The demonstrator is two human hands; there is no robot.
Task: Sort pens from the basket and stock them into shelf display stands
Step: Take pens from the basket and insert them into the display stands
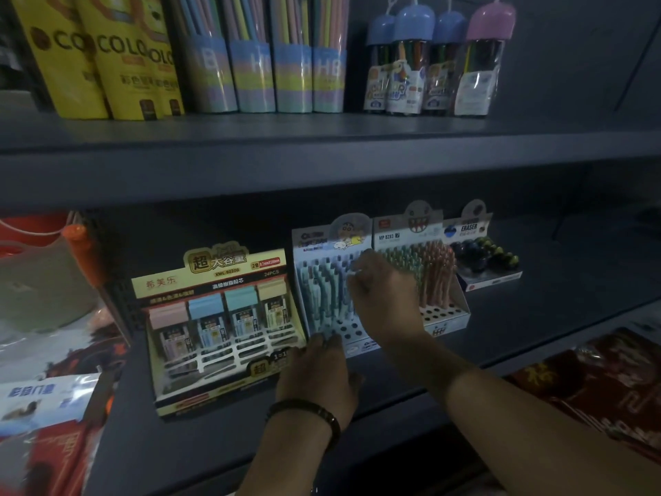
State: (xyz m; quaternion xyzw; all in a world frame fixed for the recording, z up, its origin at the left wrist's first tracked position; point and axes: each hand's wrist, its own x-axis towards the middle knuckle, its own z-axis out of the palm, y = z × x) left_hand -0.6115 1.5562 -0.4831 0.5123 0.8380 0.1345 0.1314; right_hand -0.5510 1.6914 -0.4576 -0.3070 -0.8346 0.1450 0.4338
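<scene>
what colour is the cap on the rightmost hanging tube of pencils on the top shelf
Pink; the rightmost clear pencil tube's domed cap is pink, the other three blue. Head view, the only one.

Head view, close, facing down at shelf

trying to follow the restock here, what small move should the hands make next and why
Probably lower the right hand to seat a pen in one of the empty holes near the front of the blue pen stand. The left hand already rests at the stand's front edge. Whether the right hand holds a pen is unclear.
</scene>
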